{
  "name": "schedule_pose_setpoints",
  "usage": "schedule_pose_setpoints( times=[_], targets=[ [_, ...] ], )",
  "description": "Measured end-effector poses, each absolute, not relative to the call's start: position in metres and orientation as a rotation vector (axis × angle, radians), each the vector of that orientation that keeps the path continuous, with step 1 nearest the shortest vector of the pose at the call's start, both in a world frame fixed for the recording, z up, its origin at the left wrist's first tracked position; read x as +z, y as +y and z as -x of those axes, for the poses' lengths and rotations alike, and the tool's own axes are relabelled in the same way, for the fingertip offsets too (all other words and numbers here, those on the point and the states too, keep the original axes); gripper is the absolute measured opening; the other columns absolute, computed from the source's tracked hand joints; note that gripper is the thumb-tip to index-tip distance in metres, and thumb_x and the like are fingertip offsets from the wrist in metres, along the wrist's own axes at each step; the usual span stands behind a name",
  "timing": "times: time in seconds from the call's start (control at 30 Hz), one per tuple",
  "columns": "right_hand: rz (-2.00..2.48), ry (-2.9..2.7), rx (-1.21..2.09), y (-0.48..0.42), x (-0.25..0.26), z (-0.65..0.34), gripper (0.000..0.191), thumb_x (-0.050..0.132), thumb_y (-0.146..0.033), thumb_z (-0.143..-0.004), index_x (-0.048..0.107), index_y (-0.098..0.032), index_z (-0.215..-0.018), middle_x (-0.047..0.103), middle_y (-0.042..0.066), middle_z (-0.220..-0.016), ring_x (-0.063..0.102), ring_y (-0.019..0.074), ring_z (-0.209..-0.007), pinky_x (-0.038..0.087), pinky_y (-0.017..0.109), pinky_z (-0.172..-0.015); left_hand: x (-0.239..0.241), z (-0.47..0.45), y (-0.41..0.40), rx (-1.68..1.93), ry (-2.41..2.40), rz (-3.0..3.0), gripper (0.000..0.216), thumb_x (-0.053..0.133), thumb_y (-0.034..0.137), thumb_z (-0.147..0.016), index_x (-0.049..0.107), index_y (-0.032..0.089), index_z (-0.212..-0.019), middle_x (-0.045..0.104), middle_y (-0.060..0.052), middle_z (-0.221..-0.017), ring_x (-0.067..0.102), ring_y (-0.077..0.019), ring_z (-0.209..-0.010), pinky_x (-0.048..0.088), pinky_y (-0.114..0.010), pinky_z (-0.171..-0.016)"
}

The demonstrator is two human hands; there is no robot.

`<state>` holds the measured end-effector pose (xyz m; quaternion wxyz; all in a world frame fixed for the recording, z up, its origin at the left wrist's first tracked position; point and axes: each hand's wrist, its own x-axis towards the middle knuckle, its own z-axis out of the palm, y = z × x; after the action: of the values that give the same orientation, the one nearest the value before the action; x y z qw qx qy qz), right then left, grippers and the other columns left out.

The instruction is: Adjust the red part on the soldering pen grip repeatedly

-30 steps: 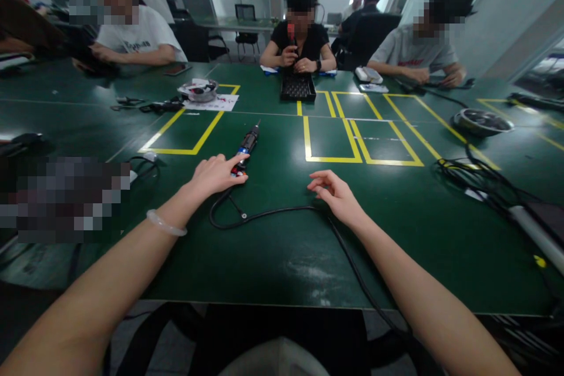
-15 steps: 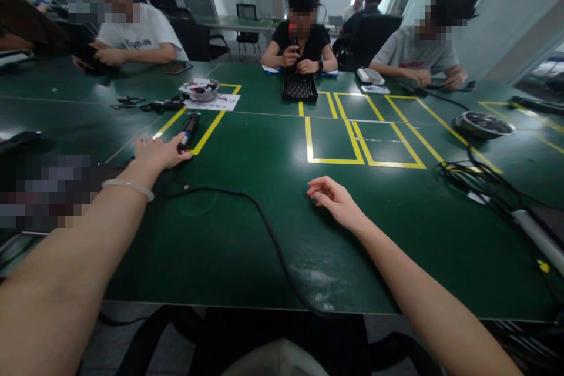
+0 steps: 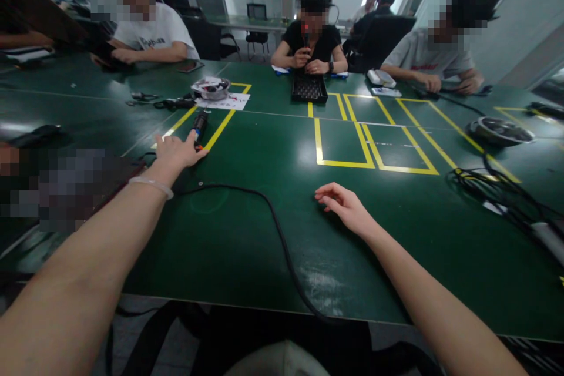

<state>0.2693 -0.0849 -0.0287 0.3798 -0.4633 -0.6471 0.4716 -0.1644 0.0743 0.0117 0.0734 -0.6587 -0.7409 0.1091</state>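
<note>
My left hand (image 3: pixel 177 153) is stretched far out to the left on the green table (image 3: pixel 247 235), fingers flat and apart. Its fingertips touch the near end of a black electric screwdriver (image 3: pixel 200 125), which lies on a yellow tape line. The tool's black cable (image 3: pixel 277 229) curves from behind that hand across the table and drops over the near edge. My right hand (image 3: pixel 346 207) rests on the table right of centre, fingers loosely curled and apart, with nothing in it.
Yellow tape rectangles (image 3: pixel 352 141) mark the table. A black tray (image 3: pixel 309 89) sits before a person opposite. A metal bowl (image 3: pixel 210 88) on paper stands at the back left, a metal dish (image 3: pixel 500 130) and tangled cables (image 3: pixel 497 188) at the right. Other people sit around.
My left hand has slid the screwdriver from the table's centre far to the left onto the yellow line, dragging the cable with it. My right hand has stayed put.
</note>
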Motion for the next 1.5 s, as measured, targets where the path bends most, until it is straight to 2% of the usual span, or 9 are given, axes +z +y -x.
schedule_pose_setpoints(
  times=[0.23,0.47,0.73,0.97,1.07,1.27,1.37,1.5],
  targets=[
    [1.177,-1.645,1.196,-0.086,-0.026,-0.267,0.018,0.057,-0.031,-0.088,0.062,-0.019,-0.101,0.068,0.008,-0.100,0.063,0.0198,-0.091,0.052,0.032,-0.072,-0.005,0.131,0.066,0.186,-2.253,1.945,0.071,0.022,0.056,-0.094,0.038,0.013,-0.148,0.060,-0.026,-0.122,0.051,-0.0408,-0.111,0.024,-0.051,-0.092],
    [1.163,-1.721,0.948,-0.088,-0.022,-0.268,0.017,0.052,-0.026,-0.093,0.063,-0.020,-0.102,0.068,0.008,-0.103,0.064,0.0214,-0.097,0.051,0.036,-0.080,-0.008,0.074,0.022,0.058,-2.070,2.089,0.065,0.019,0.053,-0.096,0.042,0.022,-0.148,0.063,-0.022,-0.114,0.055,-0.0407,-0.106,0.029,-0.049,-0.089],
    [1.078,-1.958,0.644,-0.094,-0.016,-0.264,0.018,0.048,-0.017,-0.093,0.064,-0.020,-0.102,0.067,0.007,-0.100,0.062,0.0211,-0.096,0.049,0.036,-0.083,-0.006,-0.008,-0.042,0.035,-1.650,2.228,0.057,0.029,0.050,-0.097,0.047,0.024,-0.145,0.067,-0.014,-0.095,0.060,-0.0303,-0.094,0.026,-0.047,-0.099],
    [1.034,-2.139,0.748,-0.100,-0.017,-0.257,0.028,0.049,-0.017,-0.093,0.056,-0.021,-0.120,0.064,0.008,-0.108,0.061,0.0193,-0.093,0.050,0.032,-0.077,-0.001,-0.056,-0.081,-0.104,-1.492,2.489,0.049,0.039,0.042,-0.095,0.053,0.026,-0.139,0.067,-0.012,-0.096,0.058,-0.0287,-0.095,0.027,-0.048,-0.101],
    [1.028,-2.181,0.775,-0.101,-0.017,-0.257,0.027,0.051,-0.020,-0.094,0.056,-0.020,-0.121,0.063,0.008,-0.110,0.060,0.0184,-0.089,0.050,0.031,-0.077,0.000,-0.068,-0.090,-0.123,-1.446,2.593,0.052,0.042,0.045,-0.094,0.053,0.024,-0.140,0.066,-0.012,-0.095,0.057,-0.0290,-0.097,0.026,-0.048,-0.103],
    [1.068,-2.181,0.813,-0.101,-0.012,-0.256,0.014,0.058,-0.024,-0.091,0.056,-0.019,-0.104,0.063,0.003,-0.091,0.058,0.0152,-0.075,0.046,0.027,-0.067,0.001,-0.071,-0.097,-0.143,-1.364,2.685,0.056,0.046,0.050,-0.090,0.053,0.024,-0.139,0.064,-0.012,-0.094,0.056,-0.0298,-0.099,0.027,-0.049,-0.105],
    [1.153,-2.180,0.806,-0.101,-0.014,-0.255,0.017,0.060,-0.027,-0.089,0.053,-0.019,-0.103,0.061,0.000,-0.082,0.056,0.0142,-0.067,0.043,0.026,-0.062,0.002,-0.068,-0.098,-0.190,-1.347,2.709,0.056,0.046,0.054,-0.089,0.054,0.026,-0.137,0.062,-0.011,-0.093,0.055,-0.0297,-0.098,0.027,-0.050,-0.105],
    [1.203,-2.140,0.790,-0.101,-0.019,-0.254,0.017,0.054,-0.026,-0.092,0.052,-0.020,-0.109,0.061,0.000,-0.079,0.057,0.0141,-0.067,0.044,0.027,-0.063,0.003,-0.065,-0.097,-0.212,-1.342,2.735,0.054,0.047,0.052,-0.089,0.053,0.027,-0.137,0.062,-0.010,-0.092,0.056,-0.0288,-0.098,0.027,-0.050,-0.105]
  ],
)
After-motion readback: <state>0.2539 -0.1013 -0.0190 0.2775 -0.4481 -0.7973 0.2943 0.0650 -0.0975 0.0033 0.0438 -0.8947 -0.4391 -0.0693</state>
